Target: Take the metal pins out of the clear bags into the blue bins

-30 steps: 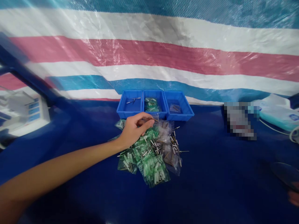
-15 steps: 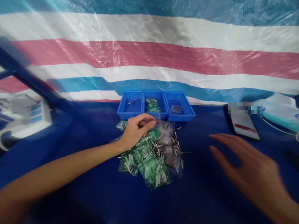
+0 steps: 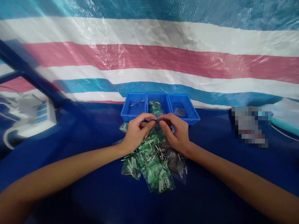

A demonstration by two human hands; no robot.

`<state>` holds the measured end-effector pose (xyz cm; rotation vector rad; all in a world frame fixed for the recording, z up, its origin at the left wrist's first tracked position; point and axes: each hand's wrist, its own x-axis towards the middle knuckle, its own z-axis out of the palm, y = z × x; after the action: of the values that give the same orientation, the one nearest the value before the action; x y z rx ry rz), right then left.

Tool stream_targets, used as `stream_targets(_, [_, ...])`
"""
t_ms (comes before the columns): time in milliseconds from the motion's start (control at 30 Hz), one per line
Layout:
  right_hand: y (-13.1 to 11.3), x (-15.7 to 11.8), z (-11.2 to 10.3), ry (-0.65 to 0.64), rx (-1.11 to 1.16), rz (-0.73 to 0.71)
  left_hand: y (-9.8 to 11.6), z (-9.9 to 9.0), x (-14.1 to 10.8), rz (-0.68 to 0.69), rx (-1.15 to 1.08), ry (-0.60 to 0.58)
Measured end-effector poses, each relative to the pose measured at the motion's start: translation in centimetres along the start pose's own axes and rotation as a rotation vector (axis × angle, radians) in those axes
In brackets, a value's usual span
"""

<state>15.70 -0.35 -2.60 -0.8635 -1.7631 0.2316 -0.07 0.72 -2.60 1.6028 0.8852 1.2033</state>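
Note:
My left hand (image 3: 139, 132) pinches one edge of a small clear plastic bag (image 3: 157, 119) between thumb and fingertips. From the other side, my right hand (image 3: 177, 132) grips the same bag, its fingertips close to those of the left. Most of the bag and its contents are hidden by my fingers. Below both hands lies a heap of green-tinted plastic bags (image 3: 153, 174) with white and metal pieces inside. Loose thin metal rods (image 3: 158, 151) are scattered over the heap. Clear bags with brownish rods (image 3: 177, 165) lie at its right side.
Behind the heap stand three joined blue bins: the left bin (image 3: 125, 117) has a few rods, the middle bin (image 3: 161, 98) green bags, the right bin (image 3: 195, 115) a clear bag. A power strip (image 3: 44, 119) lies left; a partly pixelated phone (image 3: 251, 127) lies right.
My right hand has moved left from above the table beside the phone and now grips the clear bag. My left hand stays over the heap, holding it. The view has shifted slightly.

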Motion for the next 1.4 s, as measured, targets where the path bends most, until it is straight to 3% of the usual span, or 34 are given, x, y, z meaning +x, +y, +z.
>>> stream_targets(367, [0.4, 0.3, -0.4, 0.001, 0.080, 0.130, 0.0, 0.1, 0.2, -0.024, -0.020, 0.002])
stream_targets(600, [-0.3, 1.9, -2.1, -0.174, 0.032, 0.069, 1.9, -0.1, 0.7, -0.016, 0.086, -0.058])
stream_targets(700, [0.2, 1.5, -2.1, -0.103, -0.006, 0.005, 2.6, -0.4, 1.5, -0.043, 0.137, -0.142])
stream_targets(800, [1.1, 0.7, -1.6, -0.010, 0.007, 0.031, 2.6, -0.6, 2.2, -0.061, 0.131, -0.193])
stream_targets(1133, [1.6, -0.4, -1.1, -0.027, 0.044, 0.121, 0.0, -0.2, 1.2, 0.021, 0.088, -0.059])
stream_targets(1400, [1.4, 0.3, -1.5, -0.068, 0.110, 0.195, 0.1, 0.0, 1.2, 0.058, 0.002, 0.015])
